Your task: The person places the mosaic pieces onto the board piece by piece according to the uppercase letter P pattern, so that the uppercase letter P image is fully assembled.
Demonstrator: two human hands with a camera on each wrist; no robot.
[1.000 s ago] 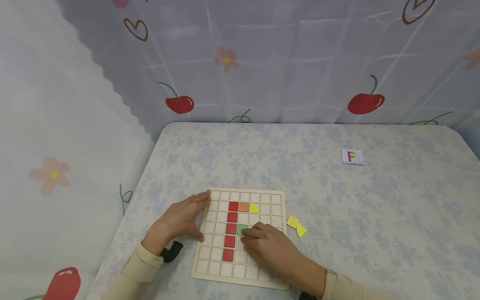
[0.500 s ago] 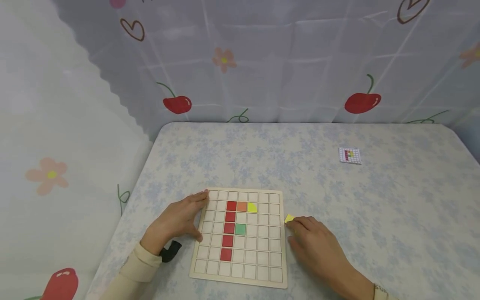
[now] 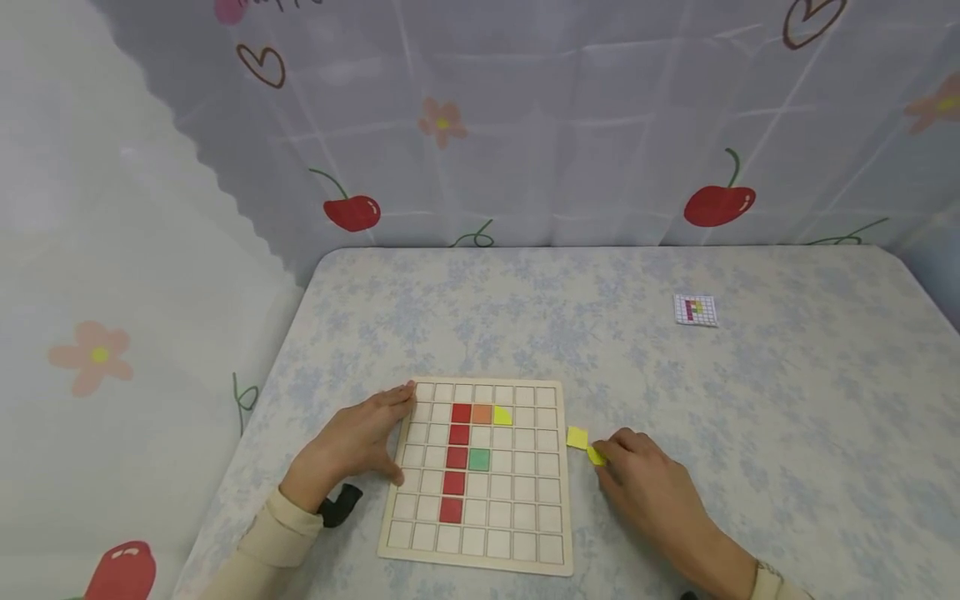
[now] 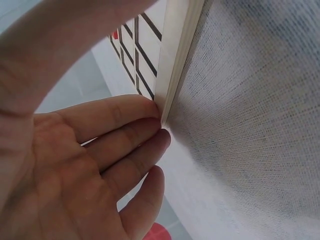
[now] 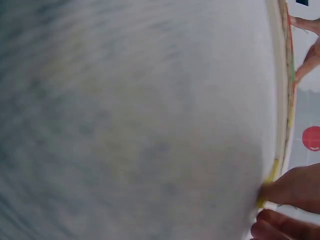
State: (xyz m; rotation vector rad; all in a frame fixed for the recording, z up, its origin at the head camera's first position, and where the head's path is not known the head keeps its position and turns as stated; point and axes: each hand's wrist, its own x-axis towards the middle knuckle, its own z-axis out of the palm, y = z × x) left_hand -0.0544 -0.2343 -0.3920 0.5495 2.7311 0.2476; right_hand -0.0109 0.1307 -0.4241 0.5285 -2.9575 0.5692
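Note:
A wooden grid board lies on the table with a column of red tiles in it. An orange tile, a yellow quarter-round tile on the board and a green tile fill other cells. Along the board's left edge rests my left hand, fingers fairly straight and thumb spread; the left wrist view shows fingertips against the rim. Right of the board, my right hand pinches a loose yellow quarter-round tile, partly hidden by the fingers. A yellow square tile lies beside it.
A small card printed with a coloured grid pattern lies farther back on the right. The flowered tablecloth covers the table up to a printed curtain behind and at the left.
My right hand has left the green tile on the board and moved right, first to the yellow square tile, then to the loose quarter-round one. The left hand has stayed at the board's edge.

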